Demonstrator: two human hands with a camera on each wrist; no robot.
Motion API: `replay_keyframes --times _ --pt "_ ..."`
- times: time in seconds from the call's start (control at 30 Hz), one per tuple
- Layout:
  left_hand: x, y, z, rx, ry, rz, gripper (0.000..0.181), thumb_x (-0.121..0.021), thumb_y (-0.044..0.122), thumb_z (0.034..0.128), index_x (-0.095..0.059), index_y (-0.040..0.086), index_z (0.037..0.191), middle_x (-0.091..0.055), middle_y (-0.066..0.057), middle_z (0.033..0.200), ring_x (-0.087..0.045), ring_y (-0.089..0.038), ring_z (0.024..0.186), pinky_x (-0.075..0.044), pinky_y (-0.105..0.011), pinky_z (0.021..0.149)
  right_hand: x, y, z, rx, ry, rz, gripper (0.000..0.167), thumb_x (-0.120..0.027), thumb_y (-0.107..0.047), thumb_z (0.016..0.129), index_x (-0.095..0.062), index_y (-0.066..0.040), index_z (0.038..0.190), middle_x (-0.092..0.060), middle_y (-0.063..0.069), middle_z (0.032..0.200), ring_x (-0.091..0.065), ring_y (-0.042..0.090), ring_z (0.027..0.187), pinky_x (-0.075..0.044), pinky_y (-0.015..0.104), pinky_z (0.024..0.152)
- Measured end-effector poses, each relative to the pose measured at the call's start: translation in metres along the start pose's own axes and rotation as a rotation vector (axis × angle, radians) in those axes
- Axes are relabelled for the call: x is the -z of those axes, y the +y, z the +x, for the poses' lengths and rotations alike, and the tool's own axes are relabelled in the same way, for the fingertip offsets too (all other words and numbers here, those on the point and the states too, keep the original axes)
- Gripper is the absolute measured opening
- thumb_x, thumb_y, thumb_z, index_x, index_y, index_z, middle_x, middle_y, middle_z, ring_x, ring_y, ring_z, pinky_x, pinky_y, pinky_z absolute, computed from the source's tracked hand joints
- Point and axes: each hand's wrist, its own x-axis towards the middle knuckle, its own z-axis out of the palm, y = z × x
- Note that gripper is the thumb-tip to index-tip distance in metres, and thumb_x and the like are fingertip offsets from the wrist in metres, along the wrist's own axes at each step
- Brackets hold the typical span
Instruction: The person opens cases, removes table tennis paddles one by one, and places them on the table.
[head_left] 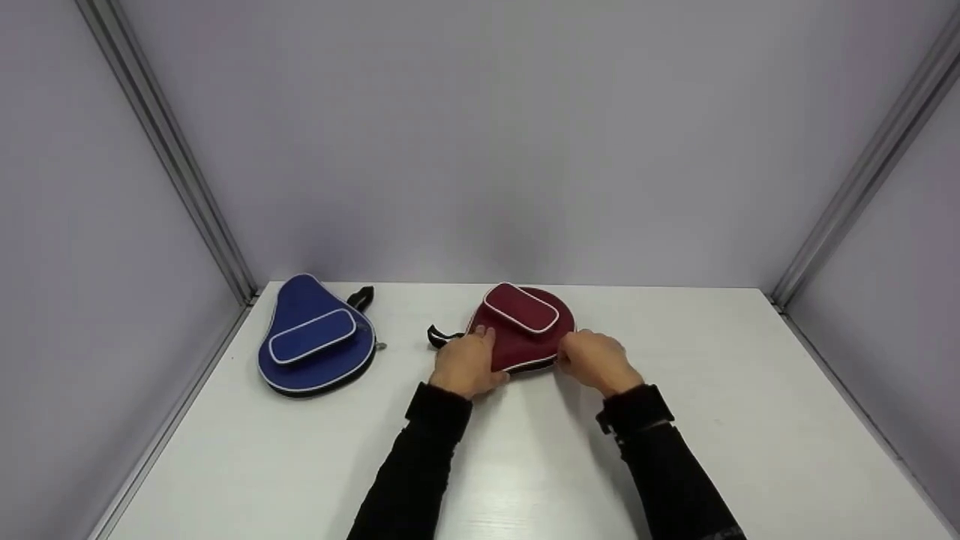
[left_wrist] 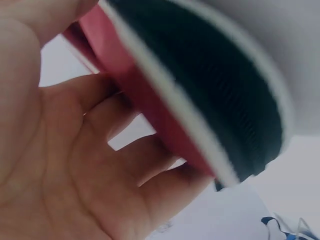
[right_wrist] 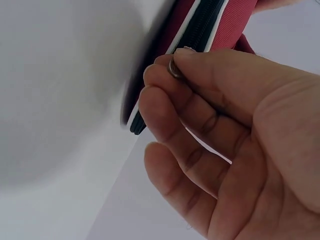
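A red table tennis racket case (head_left: 517,349) with white piping and a raised pocket lies on the white table, under both hands. My left hand (head_left: 465,364) holds its near left part, the fingers over the red face and the thumb by the near edge. In the left wrist view, bent fingertips (left_wrist: 165,145) touch the red fabric beside the dark zipper band (left_wrist: 215,75). At the near right edge, my right hand (head_left: 596,361) pinches a small metal zipper pull (right_wrist: 174,69) between thumb and index finger. The right wrist view shows the zipper teeth closed above the pinch.
A blue racket case (head_left: 304,330) with a pocket and a black strap lies at the left of the table (head_left: 495,465). The red case's black strap (head_left: 439,337) sticks out leftward. Pale panels (head_left: 510,150) enclose the back and both sides.
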Motion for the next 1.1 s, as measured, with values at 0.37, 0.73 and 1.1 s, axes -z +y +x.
replay_keyframes --times 0.37,0.73,1.1 --pt "0.040 0.042 -0.037 -0.097 -0.030 0.008 0.064 -0.093 0.057 0.0954 -0.080 0.004 0.130 -0.087 -0.014 0.118 -0.085 -0.033 0.112 -0.072 -0.052 0.099 0.001 0.023 0.000 -0.128 -0.002 -0.004 0.045 -0.067 0.002 0.095 -0.041 -0.021 0.066 -0.047 -0.004 0.068 -0.045 0.019 0.067 -0.046 0.039 0.057" --pt "0.100 0.081 -0.085 -0.190 -0.087 0.031 0.042 -0.096 0.050 0.0958 -0.079 0.012 0.090 -0.085 -0.005 0.094 -0.084 -0.027 0.093 -0.071 -0.042 0.080 0.003 0.033 0.000 -0.187 0.028 -0.014 0.025 -0.073 -0.005 0.102 -0.071 -0.010 0.078 -0.077 0.012 0.083 -0.060 0.024 0.072 -0.064 0.056 0.065" --pt "0.099 0.068 -0.080 -0.262 0.006 0.149 0.052 -0.088 0.057 0.1029 -0.083 0.028 0.146 -0.090 0.002 0.128 -0.086 -0.025 0.116 -0.071 -0.048 0.093 0.001 0.026 0.006 -0.175 0.023 0.006 0.023 -0.075 -0.008 0.104 -0.075 -0.009 0.082 -0.075 0.009 0.081 -0.061 0.024 0.072 -0.060 0.051 0.064"
